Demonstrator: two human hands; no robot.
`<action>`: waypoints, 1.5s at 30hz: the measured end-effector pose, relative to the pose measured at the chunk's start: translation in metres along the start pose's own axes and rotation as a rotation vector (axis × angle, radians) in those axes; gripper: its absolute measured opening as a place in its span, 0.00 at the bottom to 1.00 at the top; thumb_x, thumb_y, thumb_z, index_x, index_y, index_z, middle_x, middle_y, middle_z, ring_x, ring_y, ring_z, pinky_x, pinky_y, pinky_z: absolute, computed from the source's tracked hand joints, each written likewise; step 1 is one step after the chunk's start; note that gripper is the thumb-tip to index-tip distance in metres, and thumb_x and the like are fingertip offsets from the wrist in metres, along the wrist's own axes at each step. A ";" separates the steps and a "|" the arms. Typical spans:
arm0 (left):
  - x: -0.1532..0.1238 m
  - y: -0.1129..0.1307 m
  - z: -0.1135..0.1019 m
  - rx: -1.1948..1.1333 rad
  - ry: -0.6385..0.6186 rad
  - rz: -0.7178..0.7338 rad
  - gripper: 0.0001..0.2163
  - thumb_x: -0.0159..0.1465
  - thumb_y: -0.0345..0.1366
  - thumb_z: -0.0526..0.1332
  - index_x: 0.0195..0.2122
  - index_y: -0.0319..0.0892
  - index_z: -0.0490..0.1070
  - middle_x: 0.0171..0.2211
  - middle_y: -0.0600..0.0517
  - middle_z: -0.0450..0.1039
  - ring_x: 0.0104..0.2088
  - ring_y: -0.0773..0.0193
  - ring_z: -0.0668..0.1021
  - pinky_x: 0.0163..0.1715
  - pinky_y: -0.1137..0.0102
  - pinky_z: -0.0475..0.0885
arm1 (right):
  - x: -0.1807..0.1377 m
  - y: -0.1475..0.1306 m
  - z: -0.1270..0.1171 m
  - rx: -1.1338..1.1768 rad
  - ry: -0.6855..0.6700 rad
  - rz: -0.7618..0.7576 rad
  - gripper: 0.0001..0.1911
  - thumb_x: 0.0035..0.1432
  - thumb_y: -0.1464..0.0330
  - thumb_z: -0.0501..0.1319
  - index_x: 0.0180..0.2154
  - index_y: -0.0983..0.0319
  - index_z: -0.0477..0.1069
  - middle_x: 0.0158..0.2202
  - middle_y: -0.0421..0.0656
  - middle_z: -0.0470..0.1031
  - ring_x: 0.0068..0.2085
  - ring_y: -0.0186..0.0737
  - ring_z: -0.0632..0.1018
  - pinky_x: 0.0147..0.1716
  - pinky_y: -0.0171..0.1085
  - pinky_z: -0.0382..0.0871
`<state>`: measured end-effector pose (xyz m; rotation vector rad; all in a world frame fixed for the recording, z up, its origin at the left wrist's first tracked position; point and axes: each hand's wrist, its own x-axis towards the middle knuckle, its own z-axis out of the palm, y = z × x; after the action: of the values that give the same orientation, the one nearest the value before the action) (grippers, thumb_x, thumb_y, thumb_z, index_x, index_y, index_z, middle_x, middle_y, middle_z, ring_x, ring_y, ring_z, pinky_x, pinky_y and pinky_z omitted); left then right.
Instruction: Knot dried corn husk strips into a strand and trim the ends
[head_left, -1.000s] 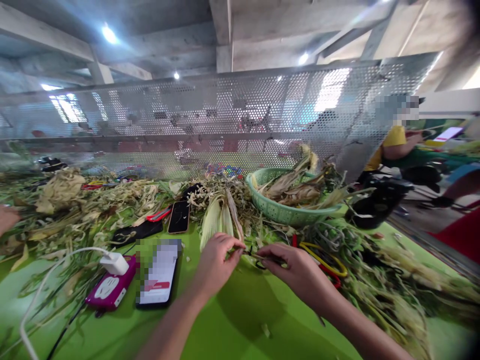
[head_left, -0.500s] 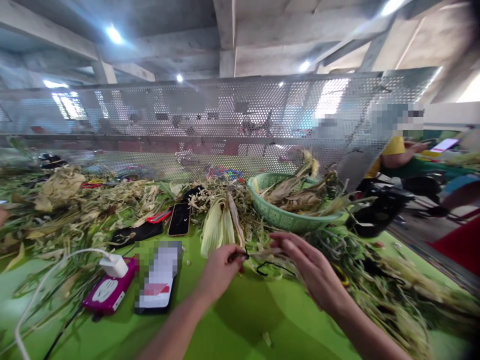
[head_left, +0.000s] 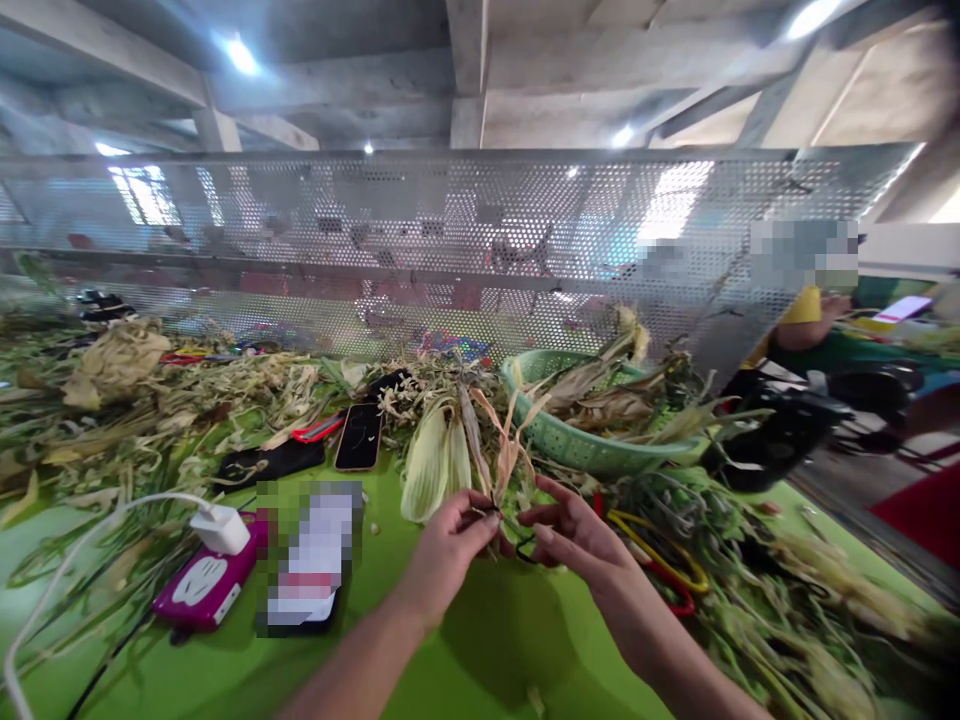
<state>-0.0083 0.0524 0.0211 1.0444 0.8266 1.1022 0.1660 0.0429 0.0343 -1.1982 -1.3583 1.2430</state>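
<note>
My left hand [head_left: 454, 540] pinches the gathered lower ends of some dried corn husks. Orange-tan husk strips [head_left: 510, 445] fan upward from the pinch, with a narrow brownish husk [head_left: 471, 430] beside them. Thin black cord [head_left: 525, 549] loops out from the pinched ends toward my right hand [head_left: 581, 540]. The fingers of that hand are curled, and its fingertips meet at the cord; the exact grip is partly hidden. Just behind my left hand lie pale green corn husks [head_left: 429, 460].
A green plastic basket [head_left: 570, 450] of dry husks stands behind my right hand. Yellow-handled scissors [head_left: 690, 570] lie to the right among husk scraps. Two phones, one black-screened [head_left: 358, 437], and a purple power bank [head_left: 206, 580] sit left. Perforated metal panel [head_left: 337, 220] rises behind; a person sits far right.
My right hand has moved left, its stretched fingers now curled at the black cord. The orange-tan strips now stand upright above my left hand's pinch. The yellow handles show more fully.
</note>
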 end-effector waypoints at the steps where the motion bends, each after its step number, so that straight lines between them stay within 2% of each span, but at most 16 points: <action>1: 0.000 -0.001 0.001 -0.003 0.000 -0.004 0.10 0.59 0.39 0.62 0.38 0.40 0.68 0.30 0.50 0.75 0.33 0.63 0.76 0.38 0.69 0.67 | 0.001 0.001 0.000 0.009 0.003 0.013 0.33 0.54 0.58 0.62 0.59 0.59 0.56 0.42 0.46 0.74 0.37 0.42 0.75 0.37 0.40 0.70; 5: -0.003 0.000 0.001 0.010 -0.010 0.001 0.10 0.60 0.40 0.60 0.39 0.40 0.68 0.30 0.51 0.75 0.34 0.63 0.76 0.38 0.69 0.67 | 0.007 0.000 -0.009 0.032 0.067 0.024 0.40 0.53 0.59 0.63 0.63 0.59 0.49 0.46 0.47 0.73 0.36 0.40 0.74 0.36 0.38 0.69; 7: -0.003 0.000 0.001 0.031 -0.011 0.002 0.10 0.61 0.40 0.60 0.39 0.39 0.68 0.30 0.51 0.74 0.35 0.63 0.76 0.39 0.69 0.67 | 0.010 -0.003 -0.014 0.033 0.139 -0.026 0.40 0.52 0.59 0.65 0.63 0.58 0.51 0.47 0.47 0.72 0.40 0.41 0.74 0.36 0.37 0.69; 8: -0.003 -0.001 0.001 0.040 -0.009 0.004 0.10 0.61 0.40 0.60 0.39 0.39 0.68 0.31 0.51 0.74 0.35 0.63 0.76 0.40 0.69 0.67 | 0.011 -0.005 -0.015 0.024 0.157 -0.048 0.37 0.52 0.59 0.65 0.61 0.58 0.55 0.47 0.47 0.72 0.42 0.42 0.73 0.36 0.36 0.68; 10: -0.001 -0.004 0.001 0.052 -0.005 0.020 0.10 0.60 0.40 0.61 0.39 0.39 0.68 0.31 0.51 0.73 0.35 0.63 0.75 0.39 0.69 0.67 | 0.012 -0.010 -0.013 -0.021 0.119 -0.048 0.28 0.52 0.59 0.65 0.53 0.60 0.66 0.44 0.47 0.73 0.41 0.42 0.73 0.36 0.36 0.67; 12: 0.002 -0.010 0.001 0.066 -0.019 0.053 0.11 0.60 0.40 0.61 0.38 0.39 0.68 0.30 0.51 0.72 0.32 0.63 0.74 0.36 0.69 0.67 | 0.012 -0.013 -0.005 -0.065 0.015 -0.008 0.20 0.52 0.58 0.65 0.44 0.63 0.72 0.38 0.46 0.75 0.37 0.40 0.73 0.34 0.36 0.66; 15: 0.006 -0.019 -0.001 0.101 -0.045 0.096 0.10 0.60 0.41 0.60 0.37 0.39 0.68 0.29 0.52 0.71 0.30 0.65 0.73 0.32 0.69 0.67 | 0.018 -0.014 0.008 -0.061 -0.073 0.003 0.18 0.50 0.58 0.66 0.38 0.64 0.73 0.33 0.43 0.74 0.31 0.37 0.70 0.30 0.34 0.64; 19: 0.006 -0.020 -0.002 0.152 -0.030 0.111 0.10 0.61 0.42 0.60 0.36 0.39 0.69 0.30 0.51 0.71 0.32 0.64 0.73 0.34 0.69 0.67 | 0.031 -0.012 0.017 -0.065 -0.071 -0.023 0.17 0.47 0.57 0.68 0.32 0.64 0.74 0.27 0.40 0.72 0.27 0.33 0.67 0.26 0.33 0.60; 22: 0.005 -0.016 -0.003 0.169 0.004 0.113 0.11 0.60 0.42 0.60 0.37 0.39 0.70 0.33 0.50 0.72 0.35 0.63 0.73 0.36 0.69 0.67 | 0.036 -0.008 0.018 -0.038 -0.077 -0.026 0.17 0.47 0.57 0.68 0.33 0.64 0.75 0.28 0.41 0.73 0.27 0.34 0.68 0.27 0.33 0.60; 26: 0.007 -0.016 -0.004 0.180 0.034 0.081 0.09 0.60 0.40 0.61 0.35 0.38 0.70 0.31 0.51 0.72 0.34 0.64 0.72 0.35 0.70 0.66 | 0.035 0.001 0.014 0.020 -0.081 -0.025 0.16 0.49 0.58 0.67 0.35 0.63 0.78 0.30 0.42 0.74 0.27 0.33 0.66 0.27 0.33 0.59; 30: 0.007 -0.017 -0.004 0.169 -0.003 0.051 0.09 0.59 0.40 0.62 0.35 0.38 0.71 0.32 0.51 0.72 0.34 0.64 0.72 0.36 0.70 0.65 | 0.033 0.005 0.007 0.019 -0.083 -0.011 0.16 0.52 0.58 0.65 0.35 0.63 0.79 0.29 0.42 0.73 0.27 0.33 0.65 0.27 0.33 0.58; 36: 0.004 -0.015 -0.003 0.150 -0.066 0.067 0.13 0.60 0.44 0.60 0.40 0.39 0.73 0.35 0.50 0.73 0.39 0.61 0.72 0.40 0.69 0.65 | 0.029 0.000 0.007 -0.043 -0.089 -0.038 0.16 0.52 0.58 0.63 0.36 0.63 0.80 0.30 0.43 0.72 0.30 0.36 0.66 0.26 0.33 0.58; 40: 0.005 -0.018 -0.004 0.179 -0.038 0.060 0.12 0.60 0.43 0.61 0.36 0.39 0.72 0.33 0.51 0.72 0.35 0.63 0.72 0.36 0.70 0.65 | 0.028 -0.001 0.010 -0.018 -0.075 -0.041 0.14 0.52 0.60 0.64 0.37 0.63 0.78 0.31 0.42 0.73 0.29 0.35 0.66 0.27 0.33 0.59; 45: 0.007 -0.019 -0.004 0.178 -0.036 0.049 0.12 0.58 0.44 0.62 0.32 0.39 0.71 0.27 0.53 0.69 0.29 0.66 0.71 0.32 0.72 0.64 | 0.029 0.000 0.009 0.031 -0.030 -0.068 0.12 0.51 0.61 0.65 0.33 0.63 0.76 0.28 0.41 0.71 0.28 0.33 0.64 0.27 0.32 0.58</action>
<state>-0.0048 0.0587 0.0018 1.2354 0.8858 1.0622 0.1534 0.0703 0.0340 -1.1066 -1.3851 1.2335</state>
